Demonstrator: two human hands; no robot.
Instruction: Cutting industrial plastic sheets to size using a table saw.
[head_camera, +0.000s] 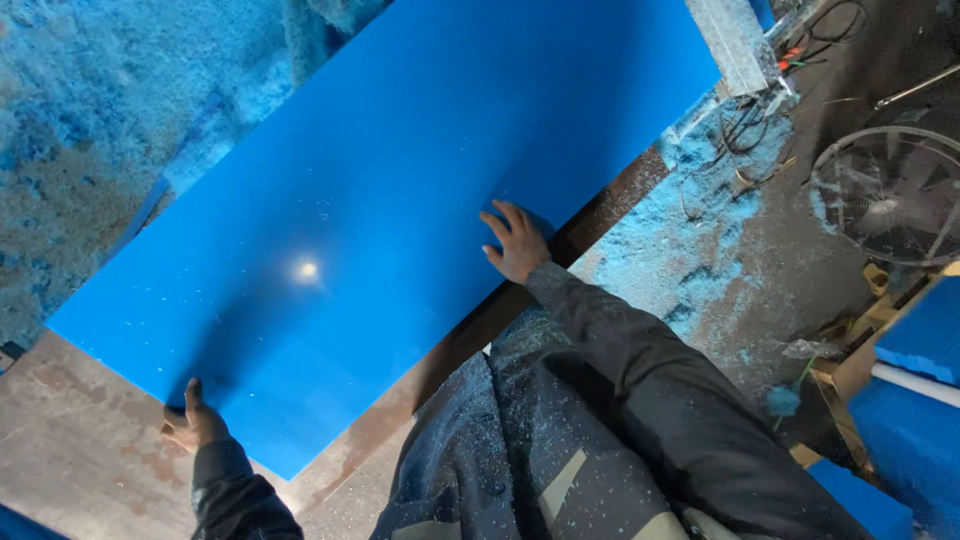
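1. A large blue sheet (400, 200) lies flat on a rusty brown table (70, 450), running from lower left to upper right across the view.
2. The left hand (195, 420) grips the sheet at its near left edge, close to the lower corner: the thumb lies on top of the blue surface and the fingers curl under the edge.
3. The right hand (515, 243) rests open and flat on the sheet, palm down, fingers spread, just inside the long near edge.
4. Both arms wear dark sleeves; the right sleeve (650, 370) and the jacket front (500, 450) are speckled with blue dust.
5. A bright light spot (306, 269) reflects off the glossy sheet between the two hands, and small pale specks are scattered over the surface.
6. The sheet's near long edge overhangs or meets the dark table edge; I cannot tell which.
7. Blue shavings (90, 120) lie thick beyond the sheet at upper left, and more cover the floor (700, 250) to the right.
8. A round wire fan (890, 195) stands on the floor at far right, well apart from the sheet.
9. Blue blocks (920, 400) are stacked at lower right, near the person's right side.
10. Cables (745, 125) tangle on the floor near the sheet's far right corner.
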